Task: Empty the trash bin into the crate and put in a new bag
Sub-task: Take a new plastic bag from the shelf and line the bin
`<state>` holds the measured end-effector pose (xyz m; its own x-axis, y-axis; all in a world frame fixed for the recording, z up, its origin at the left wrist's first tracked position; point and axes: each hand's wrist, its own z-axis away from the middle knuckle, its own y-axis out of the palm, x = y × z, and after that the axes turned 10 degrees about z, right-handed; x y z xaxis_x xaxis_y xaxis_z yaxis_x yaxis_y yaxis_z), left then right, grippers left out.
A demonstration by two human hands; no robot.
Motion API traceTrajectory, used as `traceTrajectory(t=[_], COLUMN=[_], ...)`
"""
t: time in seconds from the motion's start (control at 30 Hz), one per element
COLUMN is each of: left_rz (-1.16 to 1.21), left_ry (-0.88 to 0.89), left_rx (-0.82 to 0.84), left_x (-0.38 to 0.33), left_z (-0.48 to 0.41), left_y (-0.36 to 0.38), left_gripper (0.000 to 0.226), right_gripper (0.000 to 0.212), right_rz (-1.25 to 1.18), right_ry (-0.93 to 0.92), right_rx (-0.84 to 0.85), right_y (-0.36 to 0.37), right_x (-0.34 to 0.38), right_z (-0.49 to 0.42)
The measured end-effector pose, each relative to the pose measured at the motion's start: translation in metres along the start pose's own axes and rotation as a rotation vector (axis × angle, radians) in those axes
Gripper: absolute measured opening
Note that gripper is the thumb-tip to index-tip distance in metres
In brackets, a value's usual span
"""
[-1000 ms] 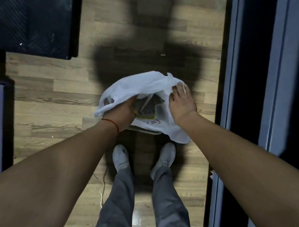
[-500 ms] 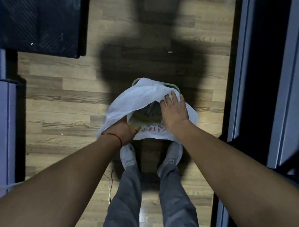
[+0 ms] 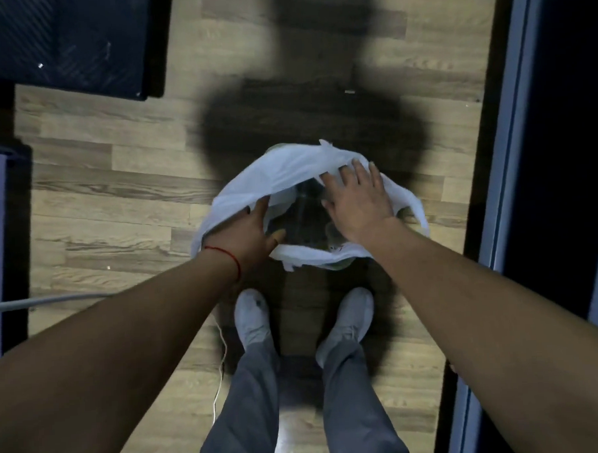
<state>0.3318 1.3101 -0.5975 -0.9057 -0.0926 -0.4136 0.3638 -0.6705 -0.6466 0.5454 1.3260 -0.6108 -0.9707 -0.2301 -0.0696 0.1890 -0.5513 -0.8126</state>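
Both hands, left hand (image 3: pixel 248 230) and right hand (image 3: pixel 356 200), are spreading flat, fingers splayed, pressing the white bag (image 3: pixel 281 170) over the bin's rim (image 3: pixel 340 266); working evenly around should keep it from slipping in.

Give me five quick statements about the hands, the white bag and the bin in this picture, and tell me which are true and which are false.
1. Both hands are on the white bag. True: the left hand and the right hand both rest on it.
2. The bag's mouth is tied shut. False: it is spread open over the bin.
3. The bin stands on a wooden floor. True.
4. The person is barefoot. False: light shoes show below the bin.
5. A red string circles the right wrist. False: it is on the left wrist.
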Motion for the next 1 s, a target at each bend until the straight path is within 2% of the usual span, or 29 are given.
traceTrajectory(t=[0.1,0.2,0.37,0.5,0.63,0.8,0.9,1.0], left_rz=[-0.174,-0.293,-0.337,-0.356,-0.387,-0.136,-0.097,-0.029], left_ry=[0.09,0.194,0.449,0.415,0.38,0.246,0.208,0.185], left_rx=[-0.058,-0.108,-0.188,-0.2,-0.169,-0.15,-0.137,-0.15], left_x=[-0.001,-0.011,-0.025,-0.024,-0.02,-0.008,-0.001,0.003], left_z=[-0.011,-0.008,-0.01,-0.042,-0.071,-0.092,-0.1,-0.108], left_y=[0.006,0.009,0.006,-0.002,0.007,0.024,0.033,0.038], left_gripper=[0.059,0.051,0.06,0.077,0.086,0.092,0.095,0.096], right_gripper=[0.056,0.055,0.048,0.048,0.058,0.083,0.1,0.104], right_rz=[0.021,0.02,-0.084,-0.173,-0.312,-0.266,-0.371,-0.513], right_ry=[0.005,0.016,0.078,0.025,0.025,0.045,0.073,0.119], right_rx=[-0.017,-0.048,-0.204,-0.313,-0.334,-0.286,-0.233,-0.23], right_y=[0.014,0.02,0.018,0.022,0.036,0.057,0.077,0.087], right_x=[0.0,0.008,0.011,-0.005,-0.022,-0.032,-0.032,-0.03], right_z=[-0.015,-0.016,0.001,0.003,-0.011,-0.02,-0.021,-0.027])
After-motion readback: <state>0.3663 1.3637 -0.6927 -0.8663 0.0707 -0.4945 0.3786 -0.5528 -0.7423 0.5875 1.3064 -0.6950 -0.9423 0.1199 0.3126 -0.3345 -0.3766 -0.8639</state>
